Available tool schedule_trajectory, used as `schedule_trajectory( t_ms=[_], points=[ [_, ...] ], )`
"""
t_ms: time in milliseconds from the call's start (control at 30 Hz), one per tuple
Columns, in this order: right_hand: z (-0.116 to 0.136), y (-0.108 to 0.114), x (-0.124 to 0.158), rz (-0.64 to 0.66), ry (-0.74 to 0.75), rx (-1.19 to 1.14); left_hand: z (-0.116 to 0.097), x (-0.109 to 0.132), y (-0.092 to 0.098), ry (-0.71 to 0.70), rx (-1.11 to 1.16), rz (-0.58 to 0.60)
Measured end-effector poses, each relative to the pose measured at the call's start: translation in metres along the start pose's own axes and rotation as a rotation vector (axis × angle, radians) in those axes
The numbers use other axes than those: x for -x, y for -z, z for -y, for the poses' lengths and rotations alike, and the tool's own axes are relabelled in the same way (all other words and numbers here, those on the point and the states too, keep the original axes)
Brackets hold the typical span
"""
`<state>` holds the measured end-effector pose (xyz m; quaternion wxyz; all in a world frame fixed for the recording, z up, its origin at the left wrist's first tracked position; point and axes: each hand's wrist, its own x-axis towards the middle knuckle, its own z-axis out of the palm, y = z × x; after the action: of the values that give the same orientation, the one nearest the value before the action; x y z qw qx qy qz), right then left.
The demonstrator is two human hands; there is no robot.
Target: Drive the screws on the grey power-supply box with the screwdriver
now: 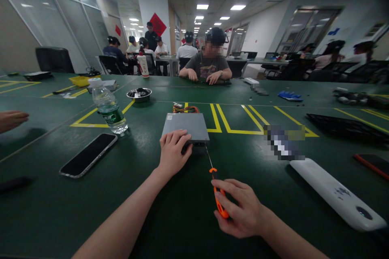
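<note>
A grey metal computer power supply (190,123) lies on the green table in front of me, its bundle of coloured cables (187,109) at the far side. My left hand (174,151) grips its near left part, fingers over the top and thumb at the front edge. In my right hand (240,206) is an orange and black screwdriver (219,198), held by the handle between thumb and fingers. Its thin shaft points away from me, with the tip at the near right corner of the power supply. Whether the tip sits in a screw is too small to tell.
Left stand a water bottle (109,107) and a phone (89,156); a metal bowl (139,94) with small dark parts is behind. A long white device (337,194) lies at right, near a black panel (346,128). Across the table sits a person (209,62); another person's hand (13,120) shows far left.
</note>
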<state>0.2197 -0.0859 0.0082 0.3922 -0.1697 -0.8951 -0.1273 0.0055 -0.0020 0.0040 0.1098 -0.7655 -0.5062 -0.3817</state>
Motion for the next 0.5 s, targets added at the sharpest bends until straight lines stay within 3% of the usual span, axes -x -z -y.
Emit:
schedule_trajectory(
  t_ms=[500],
  points=[
    [-0.0002, -0.0023, 0.0015, 0.041, -0.013, -0.021, -0.0009, -0.0008, 0.0006, 0.002, -0.003, 0.002]
  ],
)
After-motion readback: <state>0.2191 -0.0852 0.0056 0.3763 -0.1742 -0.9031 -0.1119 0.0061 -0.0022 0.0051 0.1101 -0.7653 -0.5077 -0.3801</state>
